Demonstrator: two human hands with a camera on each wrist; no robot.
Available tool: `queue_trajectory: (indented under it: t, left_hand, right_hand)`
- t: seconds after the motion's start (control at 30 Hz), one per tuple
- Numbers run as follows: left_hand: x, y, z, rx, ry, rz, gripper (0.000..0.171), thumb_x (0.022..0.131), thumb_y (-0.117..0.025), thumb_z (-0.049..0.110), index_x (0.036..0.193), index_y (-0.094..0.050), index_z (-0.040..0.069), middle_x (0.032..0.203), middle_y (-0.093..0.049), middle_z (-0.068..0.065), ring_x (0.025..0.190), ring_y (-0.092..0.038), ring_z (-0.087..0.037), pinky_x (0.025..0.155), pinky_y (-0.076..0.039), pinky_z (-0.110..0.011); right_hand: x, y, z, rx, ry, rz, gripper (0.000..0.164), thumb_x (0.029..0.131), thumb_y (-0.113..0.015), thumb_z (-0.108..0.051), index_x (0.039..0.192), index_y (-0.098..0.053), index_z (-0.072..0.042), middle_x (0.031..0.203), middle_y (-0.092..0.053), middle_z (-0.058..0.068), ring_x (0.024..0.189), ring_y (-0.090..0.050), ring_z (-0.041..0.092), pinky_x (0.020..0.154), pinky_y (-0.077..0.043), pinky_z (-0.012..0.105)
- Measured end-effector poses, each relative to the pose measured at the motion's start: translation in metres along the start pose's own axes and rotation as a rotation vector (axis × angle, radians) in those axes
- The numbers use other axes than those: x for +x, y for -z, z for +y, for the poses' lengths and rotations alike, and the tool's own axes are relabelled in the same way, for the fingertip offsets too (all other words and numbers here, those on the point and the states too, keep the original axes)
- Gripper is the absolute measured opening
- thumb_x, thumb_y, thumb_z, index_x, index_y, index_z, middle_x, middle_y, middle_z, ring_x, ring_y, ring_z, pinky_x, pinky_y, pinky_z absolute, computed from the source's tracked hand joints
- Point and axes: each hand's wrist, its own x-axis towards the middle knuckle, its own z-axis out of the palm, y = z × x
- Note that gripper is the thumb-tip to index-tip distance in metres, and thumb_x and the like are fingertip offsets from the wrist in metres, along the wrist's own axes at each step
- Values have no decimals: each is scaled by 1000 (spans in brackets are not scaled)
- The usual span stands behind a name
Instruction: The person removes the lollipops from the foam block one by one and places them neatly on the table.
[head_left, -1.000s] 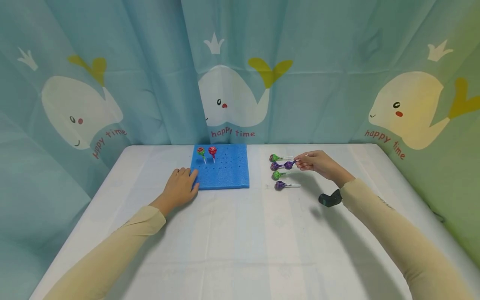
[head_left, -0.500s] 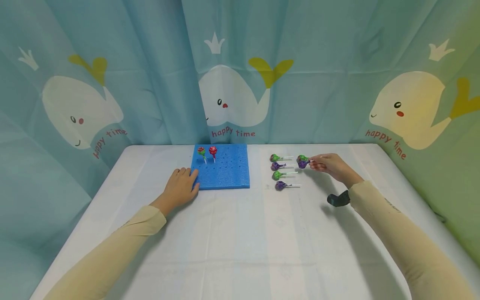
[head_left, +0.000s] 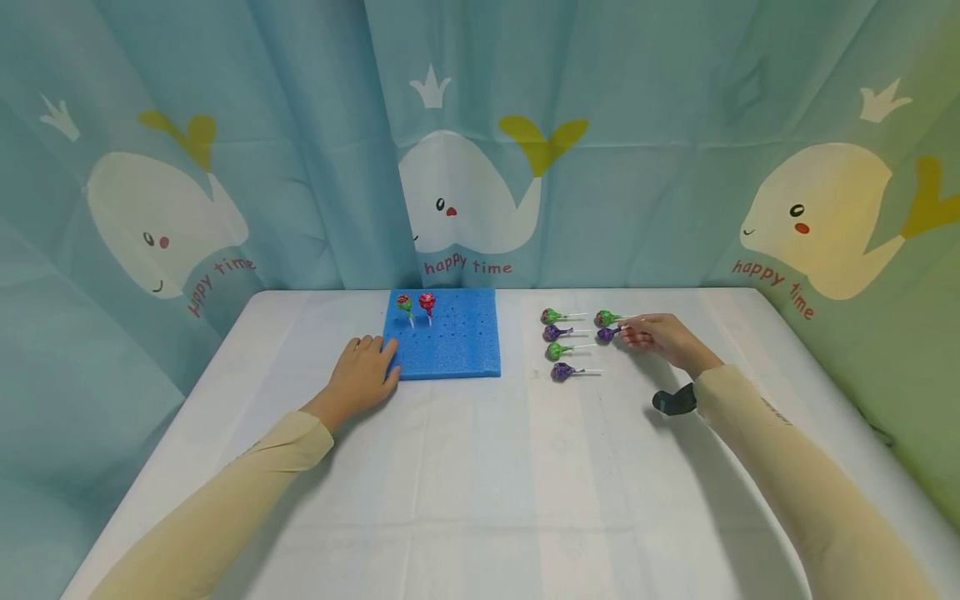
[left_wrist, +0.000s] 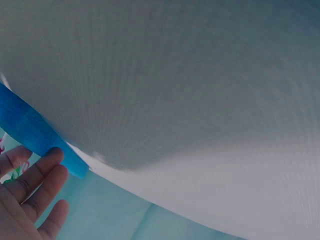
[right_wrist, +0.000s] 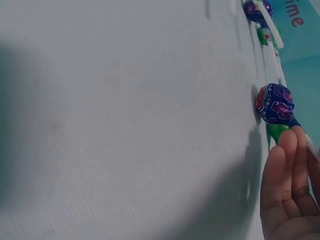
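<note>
A purple-wrapped lollipop [head_left: 607,335] is pinched by its stick in my right hand [head_left: 663,340], its round head close over the white cloth. In the right wrist view the purple lollipop [right_wrist: 276,104] overlaps a green one behind it. Just beyond it in the head view lies a green lollipop [head_left: 606,317], its stick pointing right. My left hand [head_left: 360,373] rests with extended fingers at the left edge of a blue foam board [head_left: 450,358] dotted with small holes. Two lollipops, one green and red [head_left: 403,302], one red [head_left: 427,301], stand upright in the board's back left.
Left of my right hand, a column of lollipops lies on the table: a green one [head_left: 552,316], a purple one [head_left: 553,332], another green one [head_left: 556,351] and another purple one [head_left: 562,372]. A pale blue curtain [head_left: 637,208] hangs behind the table [head_left: 465,483].
My right hand has carried the purple lollipop rightward from above the column, then lowered it slightly toward the front, beside the green lollipop. My left hand has stayed at the board's edge.
</note>
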Motion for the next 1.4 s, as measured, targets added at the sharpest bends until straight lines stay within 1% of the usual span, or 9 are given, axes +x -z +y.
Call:
queue_trajectory:
  t: [0.1,0.2,0.3,0.4,0.6,0.8,1.03,1.2,1.4]
  left_hand:
    - [0,1,1,-4,-1,0,37,90,-52,26,115,-53,0,102,-60,-21,97,-55,-35,91,-42,-51]
    - [0,1,1,-8,-3,3,38,90,-52,26,116,-53,-1,102,-60,-21,97,-55,-35,91,-42,-51]
    - [0,1,1,-9,-3,2,39,90,-52,27,117,-53,-1,104,-60,-21,98,-55,-35,92,-42,-51]
    - [1,0,1,-6,-3,-2,40,90,-52,27,119,-53,-1,105,-60,-22,99,-55,-36,92,-41,-51]
    - [1,1,2,-4,-3,-2,40,90,-52,27,118,-53,-1,104,-60,-21,98,-55,-35,92,-42,-51]
    - [1,-3,-1,2,-24,35,36,89,-54,27,113,-53,0,98,-60,-20,94,-56,-34,88,-43,-51]
    - [1,-3,-1,-4,-19,41,35,89,-54,27,112,-53,0,98,-60,-20,94,-56,-35,88,-43,-51]
    - [1,-4,-1,-10,-8,35,35,89,-54,27,112,-53,0,98,-61,-21,94,-57,-36,88,-43,-51]
    - [-1,-2,0,-8,-5,27,37,89,-54,27,114,-53,0,99,-60,-21,95,-57,-36,88,-43,-51]
  right_hand:
    - [3,6,5,29,29,-23,39,97,-49,-16,122,-50,14,79,-68,-8,74,-64,1,70,-52,17]
    - [4,9,6,-12,8,11,40,94,-55,-20,120,-52,12,79,-66,-8,73,-63,1,69,-52,17]
    - [3,7,4,-98,-43,77,46,96,-52,-20,127,-44,13,79,-63,-12,74,-60,-2,71,-51,16]
    - [5,9,6,-150,-71,107,47,98,-48,-18,131,-40,14,79,-62,-13,74,-59,-3,72,-51,15]
    - [4,20,10,-203,-77,133,42,98,-44,-13,130,-40,15,78,-60,-15,74,-58,-3,72,-51,15]
    - [-5,28,9,-236,-48,124,43,98,-45,-13,129,-39,17,81,-62,-13,75,-58,-4,73,-52,16]
    - [-6,36,11,-283,-124,157,45,98,-45,-17,131,-40,13,80,-61,-14,74,-57,-3,72,-51,15]
    - [-8,39,10,-305,-128,126,46,98,-46,-20,132,-41,12,83,-62,-14,77,-57,-3,74,-51,16]
    - [-9,43,9,-295,-70,52,54,97,-49,-26,133,-38,13,92,-64,-14,81,-58,-3,77,-52,18]
